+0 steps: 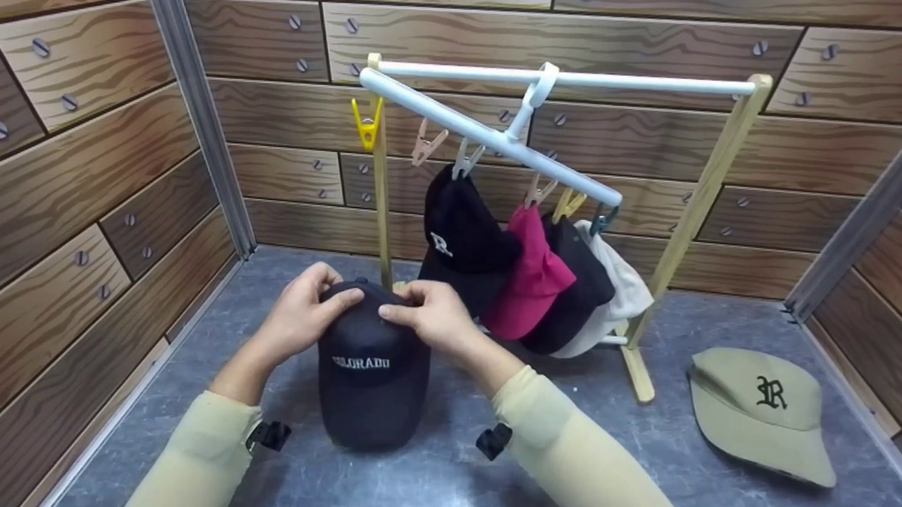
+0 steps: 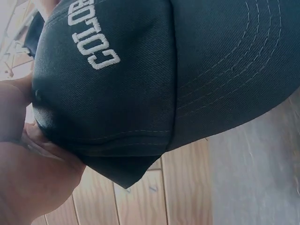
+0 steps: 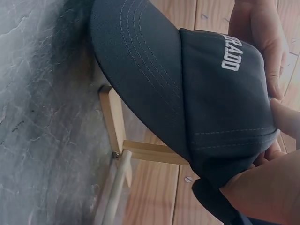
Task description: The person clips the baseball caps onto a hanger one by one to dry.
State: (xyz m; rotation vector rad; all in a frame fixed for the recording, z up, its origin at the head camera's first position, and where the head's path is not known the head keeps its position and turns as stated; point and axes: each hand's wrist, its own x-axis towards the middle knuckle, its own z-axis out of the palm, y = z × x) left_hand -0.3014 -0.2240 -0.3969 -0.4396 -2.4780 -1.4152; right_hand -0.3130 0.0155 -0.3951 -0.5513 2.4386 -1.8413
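Left hand (image 1: 303, 311) and right hand (image 1: 436, 314) pinch the navy fabric cap (image 1: 373, 399); grey marbled surface (image 1: 638, 449) separates it from the khaki cap (image 1: 757, 415).

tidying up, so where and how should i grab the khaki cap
Probably pinch the khaki cap by its brim, coming from the near side: the thin brim points toward the person, with nothing in front of it. The right hand seems handier, but it now holds the dark cap.
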